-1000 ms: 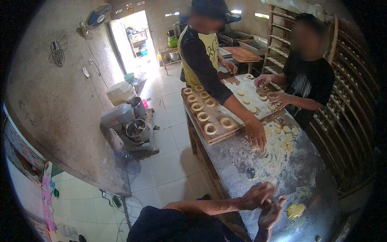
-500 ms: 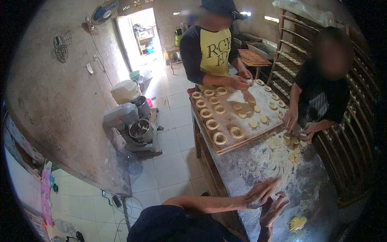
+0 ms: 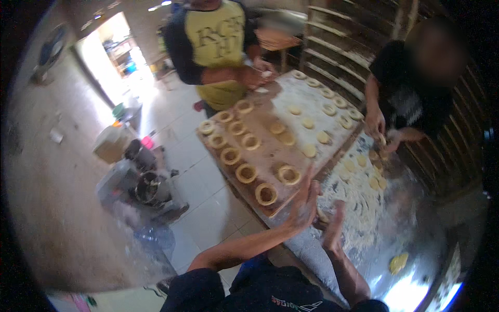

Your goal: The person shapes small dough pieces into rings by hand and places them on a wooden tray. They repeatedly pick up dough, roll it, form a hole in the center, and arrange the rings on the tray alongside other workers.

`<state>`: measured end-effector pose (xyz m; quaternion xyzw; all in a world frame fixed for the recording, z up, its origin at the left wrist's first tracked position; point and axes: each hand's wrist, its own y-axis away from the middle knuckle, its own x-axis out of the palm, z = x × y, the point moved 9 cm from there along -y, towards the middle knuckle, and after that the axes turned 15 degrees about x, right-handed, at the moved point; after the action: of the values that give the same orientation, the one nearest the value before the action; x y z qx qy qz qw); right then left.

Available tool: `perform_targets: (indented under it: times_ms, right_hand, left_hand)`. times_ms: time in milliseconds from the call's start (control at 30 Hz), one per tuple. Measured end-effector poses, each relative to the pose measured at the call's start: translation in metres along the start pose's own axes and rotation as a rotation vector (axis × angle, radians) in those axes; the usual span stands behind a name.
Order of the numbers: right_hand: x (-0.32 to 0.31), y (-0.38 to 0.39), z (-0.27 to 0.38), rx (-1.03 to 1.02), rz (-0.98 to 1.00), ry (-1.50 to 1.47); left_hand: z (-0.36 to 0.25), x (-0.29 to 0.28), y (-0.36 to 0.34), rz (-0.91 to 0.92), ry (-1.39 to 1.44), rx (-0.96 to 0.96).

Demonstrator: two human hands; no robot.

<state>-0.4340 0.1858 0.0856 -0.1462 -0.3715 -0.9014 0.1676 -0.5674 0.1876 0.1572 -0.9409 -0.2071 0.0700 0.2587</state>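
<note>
Over the near corner of the wooden board (image 3: 208, 143), my left hand (image 3: 304, 205) and my right hand (image 3: 333, 226) face each other, palms inward and fingers stretched upward. A small pale piece of dough (image 3: 322, 215) shows between them, held from both sides; motion blur softens its outline. Just beyond my left hand lie dough rings (image 3: 266, 194) in rows on the board. Flat dough discs (image 3: 310, 151) rest on the board's floured right part. Beneath my right hand stretches the floured metal tabletop (image 3: 358, 213).
Across the board, a co-worker in a yellow shirt (image 3: 221, 36) handles something pale. Another in black (image 3: 400, 93) works over dough pieces (image 3: 375, 182) at the right. A yellow dough lump (image 3: 398, 263) lies near right. Mixers (image 3: 122, 182) stand at left; slatted racks (image 3: 332, 57) stand behind.
My hands have risen and moved away from me, from above the metal table to the board's near corner, fingers now pointing up. The whole view has swung, with the board appearing nearer.
</note>
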Motion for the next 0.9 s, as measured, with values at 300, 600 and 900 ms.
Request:
perform_targets:
  times_ms: [300, 600, 900]
  right_hand:
    - [0.149, -0.09, 0.061, -0.353, 0.014, 0.388]
    - [0.063, -0.15, 0.125, -0.474, -0.582, 0.76]
    - [0.048, -0.17, 0.152, -0.445, -0.731, 1.312]
  left_hand:
    - [0.052, -0.108, -0.077, 0.053, -0.25, -0.005]
    - [0.066, -0.178, -0.151, 0.068, -0.847, 0.314]
    - [0.117, -0.071, -0.18, 0.482, -1.023, 0.506]
